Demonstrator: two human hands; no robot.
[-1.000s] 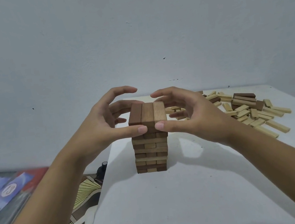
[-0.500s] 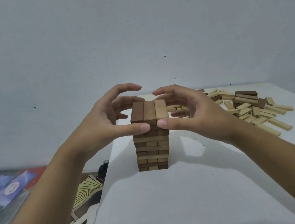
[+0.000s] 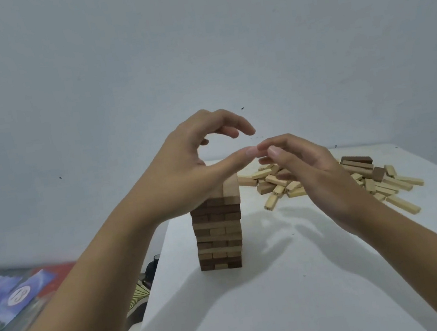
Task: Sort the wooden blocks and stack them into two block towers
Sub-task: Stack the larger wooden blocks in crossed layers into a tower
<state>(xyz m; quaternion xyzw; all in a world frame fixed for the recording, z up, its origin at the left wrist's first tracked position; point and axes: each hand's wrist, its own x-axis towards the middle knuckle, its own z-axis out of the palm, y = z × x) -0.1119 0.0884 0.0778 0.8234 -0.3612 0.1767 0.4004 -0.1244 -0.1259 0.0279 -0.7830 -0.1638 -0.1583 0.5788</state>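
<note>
- Block tower (image 3: 218, 235) stands at centre frame on the white table (image 3: 288, 310), near its left edge. It is built of mixed pale and dark layers, and its top left corner is hidden behind the left hand.
- Loose blocks (image 3: 374, 185) lie in a heap at the right of the frame, well apart from the tower. Most are pale and a few are dark brown.
- Left hand (image 3: 185, 175) is above the tower's top, fingers arched, thumb stretched right, holding nothing. Whether its heel touches the top layer cannot be told.
- Right hand (image 3: 314, 177) is to the upper right of the tower, in front of the heap, fingers loosely bent and empty. Its fingertips come just beside the left thumb tip.
</note>
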